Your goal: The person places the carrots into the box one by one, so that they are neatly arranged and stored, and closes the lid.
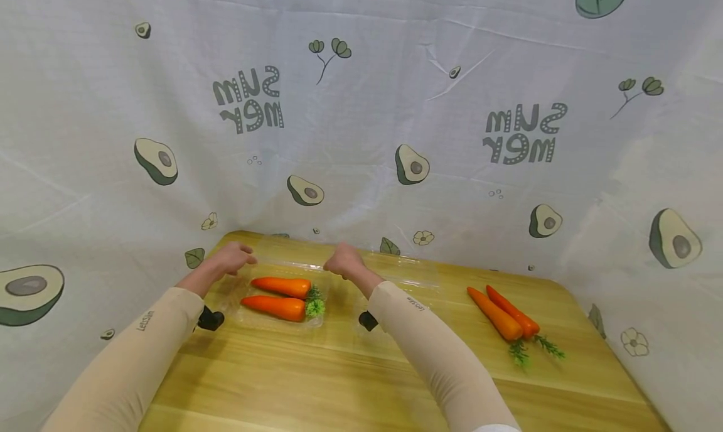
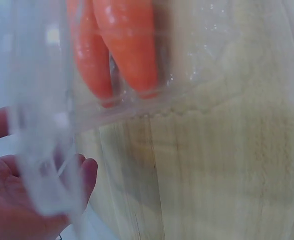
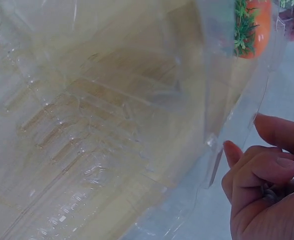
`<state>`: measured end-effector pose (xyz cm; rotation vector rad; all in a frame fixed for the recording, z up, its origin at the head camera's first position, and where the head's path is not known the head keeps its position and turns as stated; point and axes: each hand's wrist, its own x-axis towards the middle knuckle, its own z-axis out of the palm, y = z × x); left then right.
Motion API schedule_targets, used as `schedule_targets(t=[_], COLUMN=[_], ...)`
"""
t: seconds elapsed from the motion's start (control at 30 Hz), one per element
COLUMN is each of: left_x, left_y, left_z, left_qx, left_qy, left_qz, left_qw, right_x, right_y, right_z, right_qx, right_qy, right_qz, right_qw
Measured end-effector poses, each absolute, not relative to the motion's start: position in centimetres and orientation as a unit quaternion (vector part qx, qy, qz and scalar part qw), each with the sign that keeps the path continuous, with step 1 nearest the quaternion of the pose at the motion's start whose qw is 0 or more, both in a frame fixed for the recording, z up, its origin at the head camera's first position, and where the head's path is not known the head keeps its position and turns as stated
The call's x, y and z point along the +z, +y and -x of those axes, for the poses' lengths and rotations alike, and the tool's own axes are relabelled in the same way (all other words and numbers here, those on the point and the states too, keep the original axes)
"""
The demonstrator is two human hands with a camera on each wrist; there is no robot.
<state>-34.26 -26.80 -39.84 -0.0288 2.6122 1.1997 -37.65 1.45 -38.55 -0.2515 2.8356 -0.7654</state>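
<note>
Two orange carrots [image 1: 281,286] with green tops lie side by side in a clear plastic container [image 1: 257,324] on the left of the table. Its clear lid [image 1: 290,266] stands raised along the far side. My left hand [image 1: 234,258] is at the lid's left end; in the left wrist view the lid's edge overlaps the palm, and the thumb and fingers are spread apart. At the lid's right end, my right hand [image 1: 346,261] pinches the edge between thumb and forefinger, its other fingers curled.
A second clear container [image 1: 367,347] lies to the right, partly hidden by the right forearm, its lid [image 1: 407,270] raised behind. Two more carrots [image 1: 503,319] lie farther right on the wooden table [image 1: 271,382]. A printed white cloth [image 1: 361,124] hangs behind and around the sides.
</note>
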Motion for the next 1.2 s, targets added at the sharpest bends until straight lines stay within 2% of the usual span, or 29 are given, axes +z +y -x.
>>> schedule_targets(t=[0.3, 0.83, 1.2], left_x=[-39.66, -39.74, -39.86], left_y=[-26.8, -27.25, -27.1], left_z=[34.13, 34.03, 34.53], left_qx=[0.435, 0.46, 0.453], left_qy=[0.895, 0.886, 0.89], left_qz=[0.03, 0.053, 0.05], left_qw=[0.088, 0.023, 0.011], right_x=[-38.45, -37.92, -38.17], right_y=[1.52, 1.68, 1.58], right_z=[38.0, 37.62, 37.87], right_qx=[-0.279, -0.336, -0.341], right_qy=[0.952, 0.936, 0.936], right_qz=[0.073, 0.05, 0.046], right_qw=[0.106, 0.09, 0.073])
